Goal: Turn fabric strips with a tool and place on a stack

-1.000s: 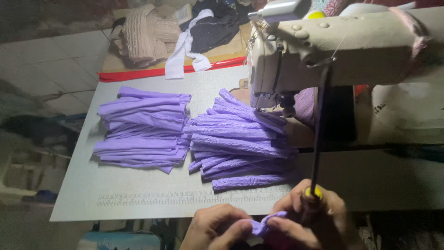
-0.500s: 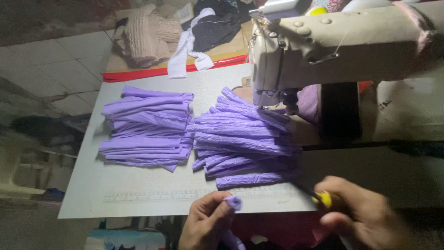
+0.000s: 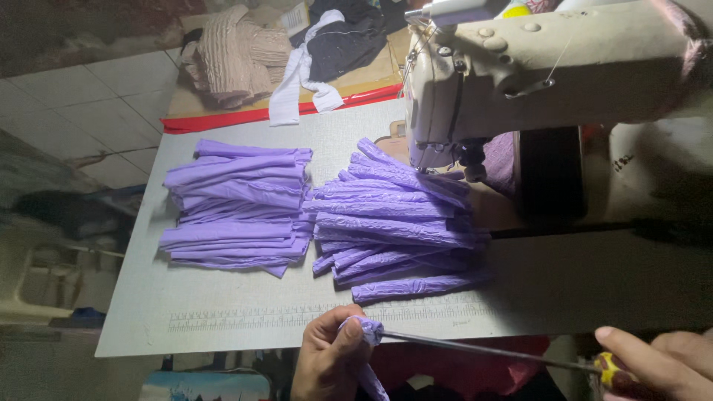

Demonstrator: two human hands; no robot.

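Purple fabric tube (image 3: pixel 364 330) sits pinched in your left hand (image 3: pixel 327 356) at the worktop (image 3: pixel 223 319) edge while your right hand (image 3: pixel 653 364) grips the rod (image 3: pixel 483 349) (yellow-handled); push crookedly and its tip could pierce the cloth.

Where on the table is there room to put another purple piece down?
Bare table runs along the near edge, between the two purple stacks and the hands. There is also a bare patch behind the left stack, up to the red strip. It is crowded where the right stack presses against the sewing machine, and the two stacks touch.
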